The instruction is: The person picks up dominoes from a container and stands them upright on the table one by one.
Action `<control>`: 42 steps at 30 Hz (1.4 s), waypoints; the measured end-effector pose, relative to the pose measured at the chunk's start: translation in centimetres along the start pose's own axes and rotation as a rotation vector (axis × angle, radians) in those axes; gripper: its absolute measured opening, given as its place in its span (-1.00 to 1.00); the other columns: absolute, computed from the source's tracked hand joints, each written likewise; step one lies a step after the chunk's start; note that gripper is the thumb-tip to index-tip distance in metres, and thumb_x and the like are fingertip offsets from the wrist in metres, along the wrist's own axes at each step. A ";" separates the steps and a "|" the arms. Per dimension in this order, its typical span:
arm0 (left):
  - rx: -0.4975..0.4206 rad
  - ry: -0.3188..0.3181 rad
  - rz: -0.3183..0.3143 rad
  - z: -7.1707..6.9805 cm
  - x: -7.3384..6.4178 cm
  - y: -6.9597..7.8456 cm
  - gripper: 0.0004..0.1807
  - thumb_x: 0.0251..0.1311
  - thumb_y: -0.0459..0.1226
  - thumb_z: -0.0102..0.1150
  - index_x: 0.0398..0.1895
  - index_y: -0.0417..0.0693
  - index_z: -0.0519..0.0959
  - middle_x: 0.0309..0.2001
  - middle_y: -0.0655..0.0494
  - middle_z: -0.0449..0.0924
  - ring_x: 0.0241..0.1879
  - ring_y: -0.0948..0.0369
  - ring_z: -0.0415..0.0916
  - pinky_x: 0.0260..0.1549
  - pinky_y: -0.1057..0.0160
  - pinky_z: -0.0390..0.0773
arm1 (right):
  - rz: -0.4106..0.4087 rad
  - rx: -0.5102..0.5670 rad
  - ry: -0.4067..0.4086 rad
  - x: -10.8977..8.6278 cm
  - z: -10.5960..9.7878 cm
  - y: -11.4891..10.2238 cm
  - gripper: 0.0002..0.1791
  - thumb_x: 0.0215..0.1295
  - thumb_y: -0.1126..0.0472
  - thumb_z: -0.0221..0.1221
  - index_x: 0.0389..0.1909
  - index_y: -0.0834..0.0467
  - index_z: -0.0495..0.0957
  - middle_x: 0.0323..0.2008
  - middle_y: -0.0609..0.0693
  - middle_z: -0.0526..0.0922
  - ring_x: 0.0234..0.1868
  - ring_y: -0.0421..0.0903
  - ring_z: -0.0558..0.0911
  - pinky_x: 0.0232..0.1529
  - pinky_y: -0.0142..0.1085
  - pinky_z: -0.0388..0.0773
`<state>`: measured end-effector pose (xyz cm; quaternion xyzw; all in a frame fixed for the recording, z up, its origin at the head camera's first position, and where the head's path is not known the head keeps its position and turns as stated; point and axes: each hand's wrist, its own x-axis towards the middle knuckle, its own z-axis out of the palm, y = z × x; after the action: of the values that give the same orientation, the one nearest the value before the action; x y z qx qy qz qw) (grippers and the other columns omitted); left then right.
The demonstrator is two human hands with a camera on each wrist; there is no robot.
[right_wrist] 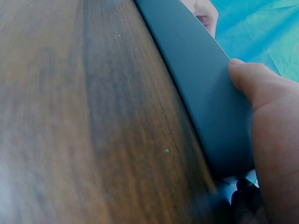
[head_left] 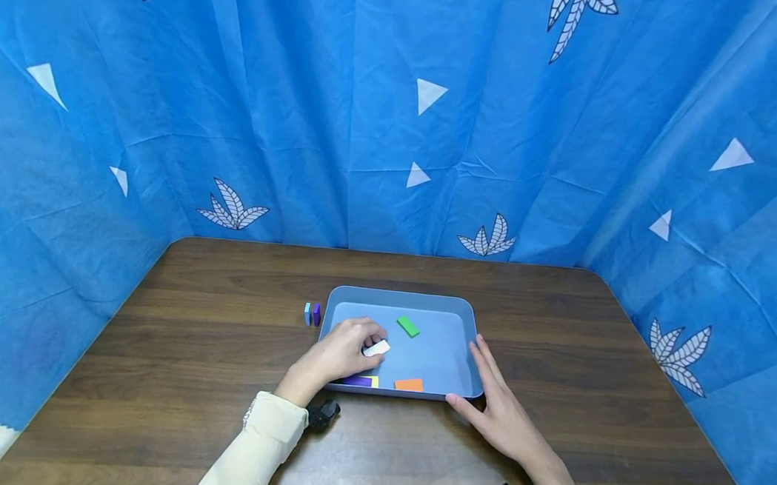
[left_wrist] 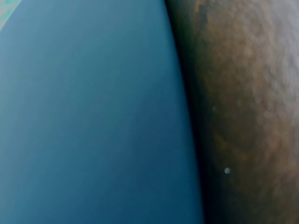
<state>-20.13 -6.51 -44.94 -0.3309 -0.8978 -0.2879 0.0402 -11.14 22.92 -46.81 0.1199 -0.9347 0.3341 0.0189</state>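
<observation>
My left hand point(head_left: 340, 352) is over the left part of a blue-grey tray point(head_left: 438, 360), pinching a white block point(head_left: 377, 348) between thumb and fingers. A green block point(head_left: 408, 326) lies farther back in the tray. Near the front wall are an orange block point(head_left: 409, 385), a purple block point(head_left: 357, 381) and a yellow block point(head_left: 375, 381), the last two partly hidden. My right hand point(head_left: 501, 412) rests at the tray's front right corner with straight fingers. In the right wrist view its thumb point(right_wrist: 254, 79) touches the rim. Only the tray's outer wall point(left_wrist: 93, 112) and tabletop fill the left wrist view.
Outside the tray's left side, a light blue block point(head_left: 307, 313) and a dark purple block point(head_left: 316, 314) stand close together on the wooden table point(head_left: 221, 351). A blue patterned curtain point(head_left: 382, 123) encloses the back and sides of the table.
</observation>
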 end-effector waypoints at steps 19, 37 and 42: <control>-0.075 0.019 0.017 -0.4 -0.2 -0.3 -0.76 0.11 -0.26 0.25 -0.13 -0.06 0.65 -0.32 0.20 0.60 -0.33 0.28 0.52 -0.28 0.36 0.54 | 0.009 0.012 -0.013 0.2 0.0 0.0 0.00 0.23 -0.26 0.16 0.54 -0.06 -0.16 0.55 -0.14 -0.27 0.52 0.07 -0.02 0.32 0.20 0.22; -0.063 0.029 0.006 -0.8 -0.5 -0.6 -0.75 0.10 -0.24 0.21 -0.12 0.03 0.66 -0.27 0.26 0.57 -0.28 0.26 0.50 -0.24 0.34 0.51 | 0.011 -0.012 -0.005 0.3 0.2 0.1 0.02 0.20 -0.31 0.16 0.54 -0.09 -0.17 0.55 -0.17 -0.28 0.51 0.06 -0.01 0.31 0.20 0.23; -0.101 0.040 0.030 -0.7 -0.4 -0.5 -0.77 0.12 -0.26 0.23 -0.13 -0.01 0.64 -0.28 0.23 0.58 -0.30 0.26 0.50 -0.28 0.36 0.53 | 0.010 -0.012 -0.002 0.2 0.2 0.0 0.01 0.21 -0.29 0.16 0.53 -0.08 -0.15 0.55 -0.13 -0.25 0.51 0.08 0.01 0.30 0.22 0.24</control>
<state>-20.26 -7.42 -44.71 -0.3399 -0.8761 -0.3388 0.0457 -11.32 22.75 -46.93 0.1156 -0.9372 0.3285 0.0171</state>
